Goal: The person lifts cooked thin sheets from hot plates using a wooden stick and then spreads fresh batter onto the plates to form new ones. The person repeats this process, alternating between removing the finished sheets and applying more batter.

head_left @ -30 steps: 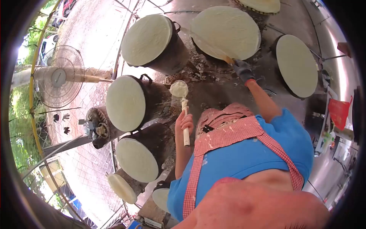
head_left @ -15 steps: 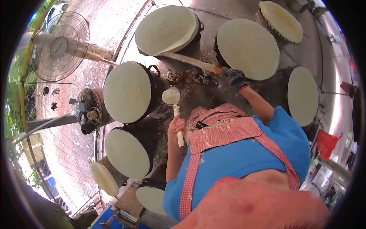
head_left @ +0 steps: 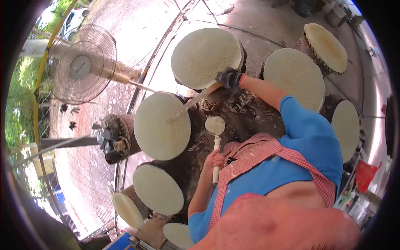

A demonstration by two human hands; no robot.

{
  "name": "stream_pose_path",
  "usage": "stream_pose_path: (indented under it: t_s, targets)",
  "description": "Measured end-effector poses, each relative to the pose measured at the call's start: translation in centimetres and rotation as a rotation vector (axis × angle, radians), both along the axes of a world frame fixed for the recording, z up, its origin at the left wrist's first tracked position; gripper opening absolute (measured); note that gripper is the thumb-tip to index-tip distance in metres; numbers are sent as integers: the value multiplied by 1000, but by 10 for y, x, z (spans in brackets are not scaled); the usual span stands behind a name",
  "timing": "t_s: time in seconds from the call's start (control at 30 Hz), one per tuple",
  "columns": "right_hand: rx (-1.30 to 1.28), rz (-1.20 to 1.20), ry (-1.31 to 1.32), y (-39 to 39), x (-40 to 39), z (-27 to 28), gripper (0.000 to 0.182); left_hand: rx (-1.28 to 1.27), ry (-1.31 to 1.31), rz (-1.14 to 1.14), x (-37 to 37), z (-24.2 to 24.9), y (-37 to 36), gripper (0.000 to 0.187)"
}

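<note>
Flat stick (head_left: pixel 195 101) tips over the edge of a pale round (head_left: pixel 158 135). It looks light and stiff — best held at the brown end, where the gloved right hand (head_left: pixel 229 78) wraps tight. The left hand (head_left: pixel 215 159) closes around the ladle (head_left: pixel 215 125). I count one stick, one ladle, eight pale rounds — and one fan (head_left: pixel 81 66).

A bright blue shirt (head_left: pixel 310 141) shows beneath a red-and-white checked apron (head_left: pixel 250 161), while a dark glove (head_left: pixel 229 78) has a red cuff (head_left: pixel 241 81). Discs (head_left: pixel 162 127) are pale greenish cream, one (head_left: pixel 326 48) tinged golden brown; the ladle's handle (head_left: pixel 216 174) is whitish, a pole (head_left: pixel 38 83) yellow.
</note>
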State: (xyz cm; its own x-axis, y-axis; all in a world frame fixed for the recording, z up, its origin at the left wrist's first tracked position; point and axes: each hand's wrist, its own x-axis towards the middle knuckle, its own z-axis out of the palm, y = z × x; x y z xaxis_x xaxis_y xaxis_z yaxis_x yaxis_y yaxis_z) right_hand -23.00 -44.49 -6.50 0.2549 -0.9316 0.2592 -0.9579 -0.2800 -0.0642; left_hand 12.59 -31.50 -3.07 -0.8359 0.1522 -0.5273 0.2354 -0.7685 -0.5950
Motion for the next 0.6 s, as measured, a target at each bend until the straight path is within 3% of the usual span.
stream_pose_path:
  t_s: [0.07, 0.13, 0.2, 0.27, 0.37, 0.47, 0.53, 0.6]
  targets:
    - [218, 110, 117, -22, -8, 5, 17, 30, 35, -67, 4, -11, -14, 36]
    - [232, 77, 112, -45, -13, 18, 14, 33, 118, -126, 6, -19, -29, 36]
    - [307, -28, -89, -69, -23, 50, 11, 19, 66, -171, 5, -14, -44, 36]
    - [207, -66, -121, -98, -49, 73, 11, 30, -4, -196, 2, -12, -55, 35]
    - [278, -164, -183, -162, -121, 85, 21, 48, -29, -243, -2, -17, -73, 35]
    - [201, -126, -419, -169, -166, 146, 23, 59, -4, -281, -9, -19, -84, 36]
    - [231, -347, -686, -172, -202, 161, 23, 53, 12, -281, -15, -18, -88, 36]
    - [221, -538, -770, -171, -253, 160, 23, 59, -10, -294, -22, -10, -89, 36]
